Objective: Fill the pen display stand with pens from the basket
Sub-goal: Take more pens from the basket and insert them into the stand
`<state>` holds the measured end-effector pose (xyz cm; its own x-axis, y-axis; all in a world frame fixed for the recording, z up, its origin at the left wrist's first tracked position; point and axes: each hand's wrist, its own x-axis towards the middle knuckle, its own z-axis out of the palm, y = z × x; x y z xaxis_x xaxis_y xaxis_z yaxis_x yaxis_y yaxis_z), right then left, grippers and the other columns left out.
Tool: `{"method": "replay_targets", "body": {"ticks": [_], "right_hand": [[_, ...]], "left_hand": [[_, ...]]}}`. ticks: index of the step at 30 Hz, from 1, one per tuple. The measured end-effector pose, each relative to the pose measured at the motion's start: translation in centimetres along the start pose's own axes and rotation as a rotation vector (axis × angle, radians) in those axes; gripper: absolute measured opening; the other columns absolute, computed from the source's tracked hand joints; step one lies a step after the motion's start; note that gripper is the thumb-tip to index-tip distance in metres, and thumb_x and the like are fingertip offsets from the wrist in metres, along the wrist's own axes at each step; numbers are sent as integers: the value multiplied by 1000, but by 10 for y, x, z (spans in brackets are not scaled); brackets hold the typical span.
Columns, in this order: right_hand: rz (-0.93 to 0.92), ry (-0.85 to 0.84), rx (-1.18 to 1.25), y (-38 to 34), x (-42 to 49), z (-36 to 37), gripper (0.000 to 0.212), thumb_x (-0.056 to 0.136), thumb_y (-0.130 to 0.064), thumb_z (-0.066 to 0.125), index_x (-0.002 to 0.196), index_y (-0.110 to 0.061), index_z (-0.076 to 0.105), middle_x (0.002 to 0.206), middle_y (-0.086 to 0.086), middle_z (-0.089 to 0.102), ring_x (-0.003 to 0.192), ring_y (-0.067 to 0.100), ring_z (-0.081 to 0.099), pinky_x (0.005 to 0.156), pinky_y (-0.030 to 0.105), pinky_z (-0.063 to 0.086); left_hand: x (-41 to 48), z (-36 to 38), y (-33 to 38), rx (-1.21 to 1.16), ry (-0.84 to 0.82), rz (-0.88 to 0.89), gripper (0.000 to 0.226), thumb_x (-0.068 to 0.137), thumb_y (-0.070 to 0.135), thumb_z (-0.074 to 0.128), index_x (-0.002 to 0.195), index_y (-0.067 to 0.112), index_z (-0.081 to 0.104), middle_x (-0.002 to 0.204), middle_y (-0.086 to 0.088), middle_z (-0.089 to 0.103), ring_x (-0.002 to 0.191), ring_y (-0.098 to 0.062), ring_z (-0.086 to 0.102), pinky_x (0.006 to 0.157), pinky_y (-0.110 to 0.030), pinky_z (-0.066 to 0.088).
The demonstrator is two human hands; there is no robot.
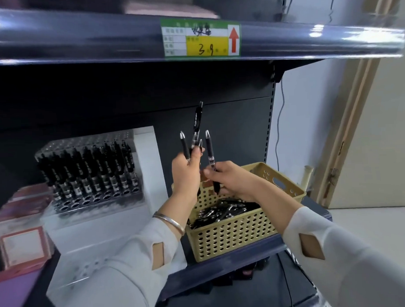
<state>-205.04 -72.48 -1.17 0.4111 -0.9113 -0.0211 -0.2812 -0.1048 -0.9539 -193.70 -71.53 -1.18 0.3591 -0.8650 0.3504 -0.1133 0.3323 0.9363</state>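
Above the tan basket (234,239), the left hand (186,170) grips a small bunch of black pens (197,123) upright, fingers curled round them. Just beside it at 3 o'clock, the right hand (230,180) pinches a single pen (209,150), tip up. Loose pens (222,212) lie in the basket. At 9 o'clock of the hands, the clear display stand (89,171) sits on the shelf (223,262), partly filled.

Both forearms reach forward and upward, converging near the middle. The left hand (186,174), its back toward the camera, is raised and grips a bunch of pens (197,123); the right hand (232,180), just beside and slightly lower, pinches a single pen (209,150) upright
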Motion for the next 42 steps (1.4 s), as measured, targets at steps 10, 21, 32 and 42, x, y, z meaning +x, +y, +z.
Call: {"method": "replay_targets", "body": {"ticks": [10, 21, 32, 42], "right_hand": [[-30, -34, 49, -30, -24, 37, 14, 97, -19, 49, 88, -16, 60, 77, -3, 64, 71, 10, 62, 59, 25, 52], [-45, 275, 180, -63, -24, 49, 8, 91, -15, 60, 88, -14, 52, 66, -2, 41, 51, 9, 36, 43, 19, 37], [-99, 158, 207, -76, -21, 85, 16, 88, -16, 66, 83, -11, 52, 61, -2, 45, 49, 7, 38, 41, 18, 33], [-97, 79, 118, -86, -13, 112, 14, 92, -20, 59, 87, -10, 51, 87, 11, 60, 50, 9, 46, 39, 19, 28]], "left_hand": [[-22, -39, 13, 48, 8, -59, 22, 97, 25, 45, 111, 13, 56, 107, -7, 66, 102, -23, 62, 95, -45, 47], [-36, -98, 24, 101, -219, -100, 19, 99, 19, 42, 99, 8, 58, 94, 1, 67, 85, -12, 60, 70, -19, 43], [-52, -140, 20, 87, -441, -200, 17, 99, 19, 42, 95, 11, 56, 80, -7, 66, 60, -16, 57, 63, -25, 49], [-37, -182, 16, 481, -231, 44, 14, 97, 28, 44, 90, 20, 53, 72, 0, 57, 59, -14, 53, 55, -21, 45]]}}
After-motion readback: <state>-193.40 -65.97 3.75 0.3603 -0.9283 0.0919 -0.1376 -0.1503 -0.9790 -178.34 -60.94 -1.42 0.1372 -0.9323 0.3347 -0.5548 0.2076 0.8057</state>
